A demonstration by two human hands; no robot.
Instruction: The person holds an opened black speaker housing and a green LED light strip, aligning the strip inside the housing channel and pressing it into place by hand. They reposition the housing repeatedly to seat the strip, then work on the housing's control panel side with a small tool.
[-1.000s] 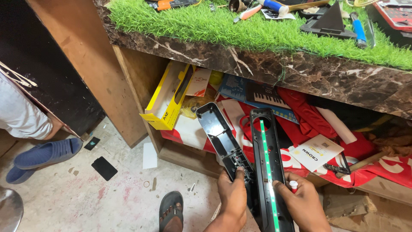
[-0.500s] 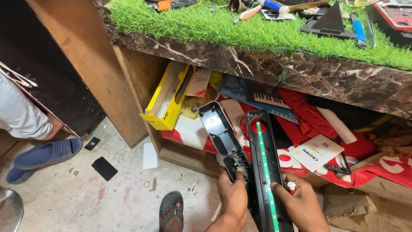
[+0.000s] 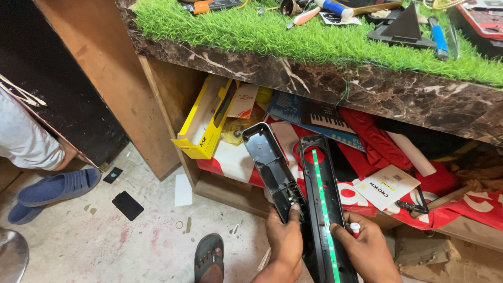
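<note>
My left hand (image 3: 285,241) grips the lower end of a long black plastic casing half (image 3: 270,160) that tilts up to the left, its hollow inside facing me. My right hand (image 3: 367,251) holds the other black half (image 3: 325,209), which carries a green strip down its middle and has a round opening at the top. A small white and red piece (image 3: 355,227) sits between my right fingers. The two halves meet near my hands and spread apart at their upper ends.
A marble-edged counter (image 3: 335,84) topped with green artificial grass (image 3: 251,29) holds tools. The shelf below is crammed with a yellow box (image 3: 201,126), red cloth, a keyboard box and papers. Another person's leg and blue slipper (image 3: 52,186) are at the left; my sandalled foot (image 3: 209,257) is below.
Both casing halves have shifted slightly left and up in view; my hands keep the same grip on them.
</note>
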